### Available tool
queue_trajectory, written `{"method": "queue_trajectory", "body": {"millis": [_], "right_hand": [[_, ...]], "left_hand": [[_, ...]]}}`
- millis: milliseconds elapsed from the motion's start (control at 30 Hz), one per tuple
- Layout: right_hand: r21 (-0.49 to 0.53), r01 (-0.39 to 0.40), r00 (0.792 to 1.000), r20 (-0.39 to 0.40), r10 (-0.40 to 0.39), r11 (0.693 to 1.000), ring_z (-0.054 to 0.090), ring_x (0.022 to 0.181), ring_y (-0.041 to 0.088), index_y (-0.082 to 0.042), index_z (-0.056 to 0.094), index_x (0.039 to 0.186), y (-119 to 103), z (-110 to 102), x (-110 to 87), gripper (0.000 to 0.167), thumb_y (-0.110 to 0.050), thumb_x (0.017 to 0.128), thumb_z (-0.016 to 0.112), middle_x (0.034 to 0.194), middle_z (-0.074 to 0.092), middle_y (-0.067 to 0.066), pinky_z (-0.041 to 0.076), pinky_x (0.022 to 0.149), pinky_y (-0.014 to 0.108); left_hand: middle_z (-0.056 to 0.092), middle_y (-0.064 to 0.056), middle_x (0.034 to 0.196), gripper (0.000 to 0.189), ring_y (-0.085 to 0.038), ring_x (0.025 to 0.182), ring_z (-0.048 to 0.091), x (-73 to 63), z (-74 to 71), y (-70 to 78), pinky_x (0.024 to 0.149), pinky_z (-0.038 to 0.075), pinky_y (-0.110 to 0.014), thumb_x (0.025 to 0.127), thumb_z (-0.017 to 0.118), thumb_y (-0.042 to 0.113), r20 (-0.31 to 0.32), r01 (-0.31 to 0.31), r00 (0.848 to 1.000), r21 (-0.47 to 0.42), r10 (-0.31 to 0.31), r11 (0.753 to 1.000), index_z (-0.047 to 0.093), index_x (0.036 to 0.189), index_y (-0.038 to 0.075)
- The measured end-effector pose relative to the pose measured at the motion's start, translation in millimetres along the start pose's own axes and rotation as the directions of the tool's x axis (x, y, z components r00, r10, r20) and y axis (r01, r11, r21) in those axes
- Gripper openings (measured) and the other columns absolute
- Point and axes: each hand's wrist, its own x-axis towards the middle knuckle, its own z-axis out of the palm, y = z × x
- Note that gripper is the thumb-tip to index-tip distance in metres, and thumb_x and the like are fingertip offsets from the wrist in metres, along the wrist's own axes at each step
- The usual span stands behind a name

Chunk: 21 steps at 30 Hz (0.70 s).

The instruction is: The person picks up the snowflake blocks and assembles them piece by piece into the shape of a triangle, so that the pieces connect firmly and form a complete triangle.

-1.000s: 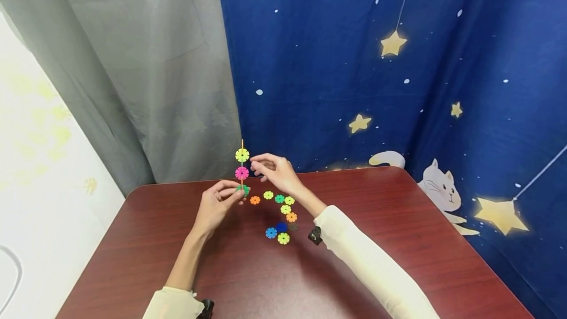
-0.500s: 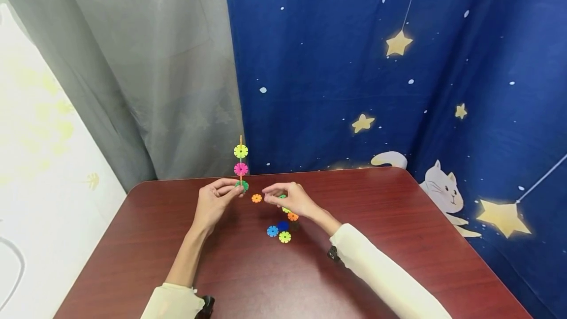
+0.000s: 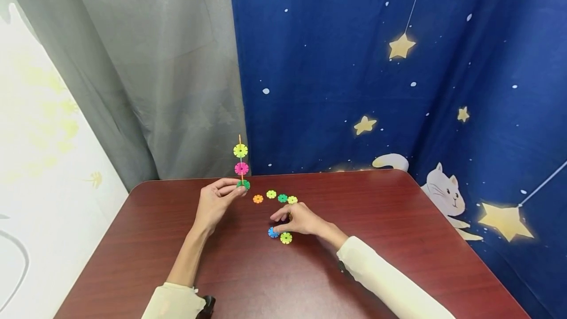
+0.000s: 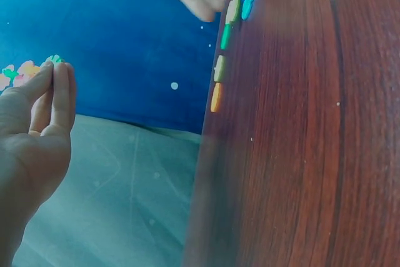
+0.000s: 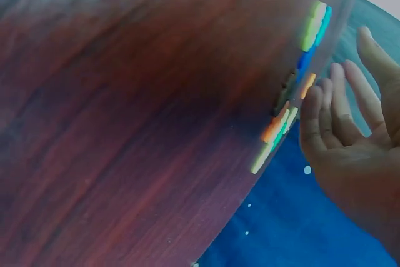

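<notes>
My left hand [image 3: 215, 203] pinches a green notched disc [image 3: 243, 184] between thumb and fingertips, off the table. That disc is the lowest of an upright chain of interlocking snowflake discs. Above it in the chain are a pink disc [image 3: 241, 169] and a yellow-green disc [image 3: 240, 150], with thinner discs seen edge-on between and on top. My right hand [image 3: 301, 219] is over the loose discs, thumb and fingers apart with nothing between them, as the right wrist view shows. Nearest its thumb is a light blue disc [image 3: 272, 233]; whether they touch, I cannot tell.
Loose discs lie on the dark red wooden table [image 3: 248, 270]: an orange one [image 3: 258, 199], a pale yellow one [image 3: 271, 194], a green one [image 3: 282, 198] and several others. A dark blue disc [image 5: 305, 60] is hidden by the right hand in the head view.
My right hand has come away from beside the chain, down and toward me over the loose discs. The left hand keeps its pinch on the green disc, hardly moving.
</notes>
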Motion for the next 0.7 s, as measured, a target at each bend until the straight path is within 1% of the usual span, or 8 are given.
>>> {"method": "queue_trajectory", "body": {"millis": [100,167,300,400,500,600,700], "right_hand": [[-0.092,0.011,0.999,0.036,-0.007,0.996,0.067,0.094,0.015,-0.012,0.081,0.116,-1,3,-2.8,0.037,-0.030,0.084,0.090,0.103,0.076,-0.002,0.055,0.078,0.021],[-0.129,0.010,0.999,0.048,-0.004,0.992,0.066,0.092,0.015,-0.013,0.081,0.116,-2,4,-4.0,0.038,-0.031,0.083,0.090,0.102,0.075,-0.002,0.054,0.077,0.020],[-0.144,-0.016,0.999,0.048,0.023,0.989,0.063,0.090,0.013,-0.014,0.082,0.112,-5,5,-4.6,0.033,-0.030,0.084,0.090,0.099,0.074,-0.005,0.052,0.076,0.019],[-0.135,-0.042,0.998,0.046,0.049,0.990,0.063,0.090,0.014,-0.015,0.081,0.108,-7,5,-4.0,0.029,-0.029,0.084,0.090,0.097,0.073,-0.006,0.053,0.078,0.020],[-0.108,-0.065,0.996,0.046,0.070,0.992,0.065,0.090,0.012,-0.016,0.077,0.102,-8,6,-2.8,0.025,-0.026,0.083,0.090,0.094,0.072,-0.006,0.054,0.080,0.020],[-0.044,-0.072,0.996,0.049,0.074,0.996,0.068,0.087,0.007,-0.015,0.071,0.097,-9,5,-0.8,0.022,-0.020,0.085,0.088,0.091,0.073,-0.006,0.055,0.080,0.020],[0.042,-0.060,0.996,0.061,0.058,0.997,0.071,0.084,0.006,-0.010,0.069,0.099,-11,4,1.4,0.018,-0.012,0.090,0.083,0.089,0.076,-0.002,0.057,0.079,0.020]], "left_hand": [[0.080,-0.007,0.096,0.034,-0.020,0.090,0.078,-0.3,1.1,0.6,0.085,0.057,-0.023,0.090,0.084,0.016,-0.005,0.006,1.000,0.009,-0.006,1.000,0.073,0.115,-0.003],[0.080,-0.008,0.096,0.033,-0.019,0.090,0.078,-0.7,1.9,0.9,0.083,0.055,-0.021,0.090,0.084,0.016,-0.005,0.006,1.000,0.015,-0.006,1.000,0.073,0.115,-0.003],[0.080,-0.010,0.095,0.032,-0.017,0.090,0.078,-1.0,3.1,1.0,0.084,0.054,-0.021,0.090,0.083,0.017,-0.003,0.000,1.000,0.020,0.000,1.000,0.073,0.113,-0.004],[0.080,-0.012,0.095,0.031,-0.018,0.090,0.078,-1.1,3.9,0.7,0.086,0.055,-0.021,0.090,0.083,0.016,-0.006,-0.003,1.000,0.023,0.004,1.000,0.073,0.111,-0.004],[0.079,-0.016,0.095,0.030,-0.024,0.093,0.078,-1.2,5.0,0.9,0.086,0.055,-0.021,0.091,0.083,0.016,-0.008,0.000,1.000,0.030,0.001,1.000,0.073,0.110,-0.005],[0.079,-0.018,0.097,0.029,-0.034,0.097,0.076,-1.4,6.2,1.2,0.086,0.056,-0.021,0.090,0.083,0.016,-0.011,0.005,1.000,0.035,-0.005,0.999,0.074,0.109,-0.004],[0.078,-0.018,0.097,0.028,-0.039,0.099,0.075,-1.6,7.8,1.1,0.086,0.058,-0.023,0.090,0.083,0.016,-0.010,0.008,1.000,0.027,-0.008,1.000,0.075,0.108,-0.004]]}}
